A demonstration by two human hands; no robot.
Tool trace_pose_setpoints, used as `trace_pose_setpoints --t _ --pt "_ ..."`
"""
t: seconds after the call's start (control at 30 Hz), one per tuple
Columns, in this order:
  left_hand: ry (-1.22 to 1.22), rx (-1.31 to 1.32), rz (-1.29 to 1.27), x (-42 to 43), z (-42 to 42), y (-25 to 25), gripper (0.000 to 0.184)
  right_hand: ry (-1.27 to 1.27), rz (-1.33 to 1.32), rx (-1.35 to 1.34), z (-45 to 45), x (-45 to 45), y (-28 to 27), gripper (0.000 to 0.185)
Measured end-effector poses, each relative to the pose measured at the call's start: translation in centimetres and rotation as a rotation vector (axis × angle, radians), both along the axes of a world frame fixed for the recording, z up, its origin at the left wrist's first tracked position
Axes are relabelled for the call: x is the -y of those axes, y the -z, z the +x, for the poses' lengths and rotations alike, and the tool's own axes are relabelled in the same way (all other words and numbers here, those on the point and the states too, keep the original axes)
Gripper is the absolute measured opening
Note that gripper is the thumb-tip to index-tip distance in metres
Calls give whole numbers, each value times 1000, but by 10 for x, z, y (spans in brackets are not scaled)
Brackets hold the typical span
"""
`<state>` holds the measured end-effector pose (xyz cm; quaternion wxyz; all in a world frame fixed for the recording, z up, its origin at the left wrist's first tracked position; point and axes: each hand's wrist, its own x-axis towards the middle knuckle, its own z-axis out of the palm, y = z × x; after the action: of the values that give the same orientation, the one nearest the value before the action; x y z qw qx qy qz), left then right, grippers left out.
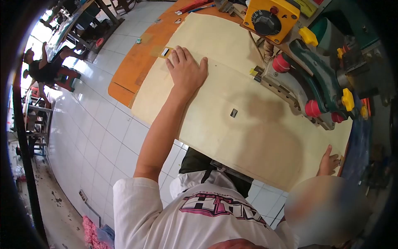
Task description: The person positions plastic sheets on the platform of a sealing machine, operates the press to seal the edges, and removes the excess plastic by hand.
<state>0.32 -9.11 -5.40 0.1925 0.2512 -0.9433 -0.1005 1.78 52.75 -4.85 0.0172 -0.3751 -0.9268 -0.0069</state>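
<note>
My left hand (186, 70) lies flat on a large cream sheet (207, 95), its fingers stretched toward the sheet's far left edge. Just beyond the fingertips is a small black-and-white piece (165, 52) on a yellowish patch. At the sheet's right end, my right hand (328, 162) has its thumb raised and its fingers apart, with nothing visible in it. A blurred patch hides the forearm behind it. Near the middle of the sheet sits a small dark rectangular piece (234, 113).
Across the sheet's far right side stands a green machine (311, 66) with red rollers and yellow knobs. A yellow dial box (271, 18) is above it. The sheet rests on an orange tabletop (137, 62). Another person (41, 68) sits at the far left.
</note>
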Motion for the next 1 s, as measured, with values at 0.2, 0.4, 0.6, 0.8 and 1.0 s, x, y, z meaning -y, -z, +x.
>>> trace_pose_setpoints --t 0.2,0.4,0.6,0.8,1.0 --pt "-26 33 -44 0 -2 0 85 16 -27 22 3 4 -3 109" --pt "-10 71 6 0 -4 -2 87 8 -30 9 1 5 -4 108" --pt "-8 104 39 2 -3 -2 90 -15 -36 4 4 11 -8 108" --pt "-2 108 20 5 -4 -1 90 -20 -34 -24 4 11 -6 107" --pt "-9 130 14 3 -4 -3 90 -24 -27 -24 5 10 -5 107"
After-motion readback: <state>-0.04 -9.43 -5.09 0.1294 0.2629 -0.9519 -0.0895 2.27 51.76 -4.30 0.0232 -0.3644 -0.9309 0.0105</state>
